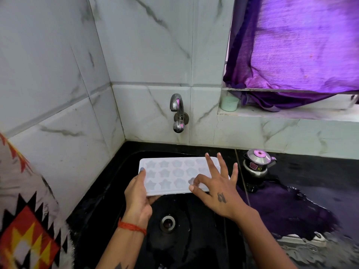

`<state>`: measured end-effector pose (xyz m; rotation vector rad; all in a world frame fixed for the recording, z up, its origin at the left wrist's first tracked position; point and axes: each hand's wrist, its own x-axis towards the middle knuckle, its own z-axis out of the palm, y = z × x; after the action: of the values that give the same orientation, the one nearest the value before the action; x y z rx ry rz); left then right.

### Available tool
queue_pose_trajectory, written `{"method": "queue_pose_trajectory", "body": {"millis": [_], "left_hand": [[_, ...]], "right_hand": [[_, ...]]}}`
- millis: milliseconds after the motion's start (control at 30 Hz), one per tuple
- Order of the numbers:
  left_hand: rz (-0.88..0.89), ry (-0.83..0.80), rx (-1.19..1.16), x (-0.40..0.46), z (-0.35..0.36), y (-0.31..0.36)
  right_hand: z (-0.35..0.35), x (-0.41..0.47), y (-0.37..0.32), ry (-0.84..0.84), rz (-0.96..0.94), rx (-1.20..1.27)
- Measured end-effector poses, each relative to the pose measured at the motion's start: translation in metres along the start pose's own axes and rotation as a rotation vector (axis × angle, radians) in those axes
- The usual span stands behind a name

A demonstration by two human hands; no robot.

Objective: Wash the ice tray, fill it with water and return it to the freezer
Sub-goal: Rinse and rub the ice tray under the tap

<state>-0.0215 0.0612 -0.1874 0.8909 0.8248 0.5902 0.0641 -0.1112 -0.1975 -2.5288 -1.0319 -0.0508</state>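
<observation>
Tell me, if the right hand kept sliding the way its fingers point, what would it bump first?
Probably the tiled wall behind the sink; the right hand lies over the ice tray. Depth is unclear.

Counts at the sink: 2 hands, 1 tray, 1 tap

1 pale ice tray (174, 172) shows 3 rows of star and flower moulds; 4 per row are plainly visible, and those farther right are hidden behind the fingers. 2 hands appear: 1 left hand (138, 197) and 1 right hand (217, 188). There is 1 tap (177, 111), 1 sink (116, 183) with 1 drain (167, 223), 1 small steel pot (257, 164), 1 pale green cup (229, 103), 1 purple curtain (303, 45) and 1 red wrist thread (132, 227).
</observation>
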Motion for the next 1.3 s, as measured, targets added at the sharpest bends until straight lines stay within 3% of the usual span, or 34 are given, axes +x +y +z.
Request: {"method": "queue_pose_trajectory", "body": {"millis": [133, 333, 567, 867, 1300], "left_hand": [[0.002, 0.004, 0.001, -0.001, 0.0, -0.001], [0.009, 0.009, -0.005, -0.002, 0.0, 0.0], [0.004, 0.008, -0.008, -0.002, -0.001, 0.0], [-0.001, -0.016, -0.011, -0.002, 0.0, -0.002], [-0.012, -0.014, -0.013, -0.003, 0.0, -0.005]], "right_hand": [[0.002, -0.001, -0.001, 0.015, -0.026, -0.012], [0.0, -0.002, -0.004, -0.054, 0.027, 0.249], [0.0, -0.002, -0.002, -0.002, -0.019, 0.081], [0.001, 0.004, -0.02, 0.147, -0.071, 0.196], [0.006, 0.009, -0.028, 0.069, -0.11, -0.014]]}}
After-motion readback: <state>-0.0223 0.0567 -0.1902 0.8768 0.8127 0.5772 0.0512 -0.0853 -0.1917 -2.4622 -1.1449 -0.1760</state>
